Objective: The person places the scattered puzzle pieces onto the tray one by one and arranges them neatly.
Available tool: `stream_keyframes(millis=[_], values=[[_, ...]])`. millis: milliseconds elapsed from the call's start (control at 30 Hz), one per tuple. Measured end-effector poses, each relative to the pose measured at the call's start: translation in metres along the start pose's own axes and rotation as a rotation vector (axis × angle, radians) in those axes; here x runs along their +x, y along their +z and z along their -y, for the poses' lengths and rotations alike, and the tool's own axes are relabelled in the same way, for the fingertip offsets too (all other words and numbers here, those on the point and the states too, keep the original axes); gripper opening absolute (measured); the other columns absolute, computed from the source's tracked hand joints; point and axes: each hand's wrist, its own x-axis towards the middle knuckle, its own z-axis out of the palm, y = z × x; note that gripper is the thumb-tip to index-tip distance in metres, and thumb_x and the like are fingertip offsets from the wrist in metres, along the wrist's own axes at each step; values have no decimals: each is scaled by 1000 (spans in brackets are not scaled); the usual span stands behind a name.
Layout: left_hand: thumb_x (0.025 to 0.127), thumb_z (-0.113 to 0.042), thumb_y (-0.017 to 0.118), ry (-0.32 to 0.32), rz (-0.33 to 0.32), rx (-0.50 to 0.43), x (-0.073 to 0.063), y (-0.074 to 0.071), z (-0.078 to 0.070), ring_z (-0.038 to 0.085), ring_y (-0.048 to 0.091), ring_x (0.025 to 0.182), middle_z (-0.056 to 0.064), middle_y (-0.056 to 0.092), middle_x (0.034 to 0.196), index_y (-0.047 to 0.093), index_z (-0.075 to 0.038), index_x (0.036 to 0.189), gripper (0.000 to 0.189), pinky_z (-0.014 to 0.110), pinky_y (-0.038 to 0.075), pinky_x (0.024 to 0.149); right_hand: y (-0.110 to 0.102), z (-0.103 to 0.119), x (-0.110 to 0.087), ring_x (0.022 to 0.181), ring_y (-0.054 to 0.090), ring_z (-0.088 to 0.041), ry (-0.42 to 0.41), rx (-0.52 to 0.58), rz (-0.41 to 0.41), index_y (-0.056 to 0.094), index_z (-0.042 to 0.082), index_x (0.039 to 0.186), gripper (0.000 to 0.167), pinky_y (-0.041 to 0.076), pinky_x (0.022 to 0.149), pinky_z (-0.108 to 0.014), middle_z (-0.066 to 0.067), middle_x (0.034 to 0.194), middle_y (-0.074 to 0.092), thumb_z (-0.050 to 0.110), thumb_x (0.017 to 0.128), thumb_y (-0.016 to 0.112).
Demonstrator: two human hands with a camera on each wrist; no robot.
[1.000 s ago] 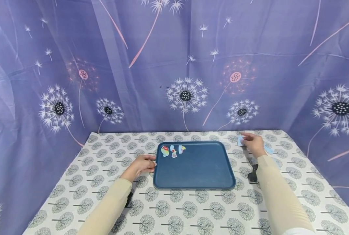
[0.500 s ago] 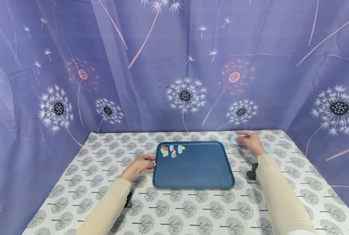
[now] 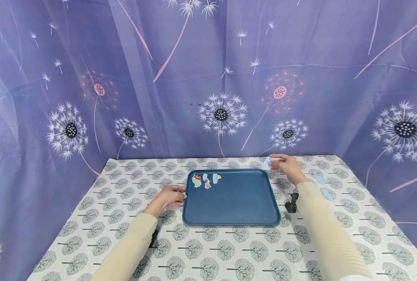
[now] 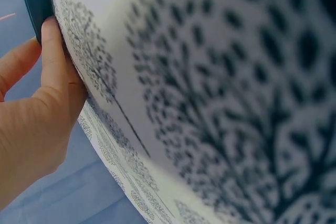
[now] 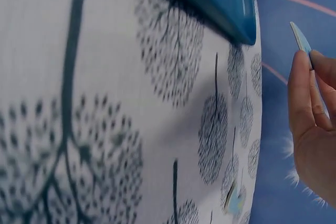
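My right hand [image 3: 286, 168] pinches a light-blue puzzle piece [image 3: 266, 163] between thumb and fingertips, just past the far right corner of the dark blue tray [image 3: 236, 203]. In the right wrist view the piece [image 5: 301, 39] shows its thin edge, held above the cloth. At the tray's left side, my left hand [image 3: 168, 200] holds the rim, its fingertips on the edge in the left wrist view [image 4: 50, 30]. Three irregular, colourful puzzle pieces lie in the tray's far left corner: a red-yellow one [image 3: 196, 180], a narrow one [image 3: 207, 181] and a small one [image 3: 216, 178].
Two more light-blue pieces lie on the tree-print cloth right of the tray, one farther back [image 3: 318, 177] and one nearer [image 3: 327, 194], beside my right forearm. Behind the table hangs a purple dandelion curtain [image 3: 173, 117]. A black wrist camera [image 3: 291, 203] sits under the right wrist.
My right hand has moved left with the light-blue piece, from the table's far right toward the tray's corner. My left hand stays at the tray rim.
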Motion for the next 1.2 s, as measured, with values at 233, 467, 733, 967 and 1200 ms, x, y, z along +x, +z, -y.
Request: stream_keyframes(millis=[233,467,733,967,1200], values=[[84,10,61,-22,-2,7,1,0,0,18,64,72,19,62,97,55,8,127,43,29,62,72,20,6,2,82,67,-13,27,36,67,44,-9,137,49,59,86,-35,-13,102,68,-5,91,59],[83,12,60,-23,-5,-23,0,0,1,18,65,71,19,64,92,54,11,126,44,29,62,73,42,5,6,84,67,-26,56,40,133,46,-5,138,48,57,89,-45,-13,105,64,-1,92,61],[83,12,60,-27,-13,-27,0,2,-1,19,64,72,19,63,93,55,10,126,44,30,62,73,68,8,7,83,67,-17,40,98,207,41,-12,137,49,58,88,-43,-27,118,58,-8,91,56],[83,12,60,-26,-13,-22,1,1,-1,19,65,73,20,64,94,55,10,126,43,29,62,74,91,13,8,84,65,-16,63,98,244,43,-11,137,49,56,91,-47,-28,116,58,-11,90,57],[83,12,60,-28,-13,-17,0,1,-2,18,64,72,19,64,94,55,9,126,44,29,62,74,110,15,9,81,66,-17,95,88,239,46,-12,134,46,58,87,-45,-27,114,59,-11,90,57]])
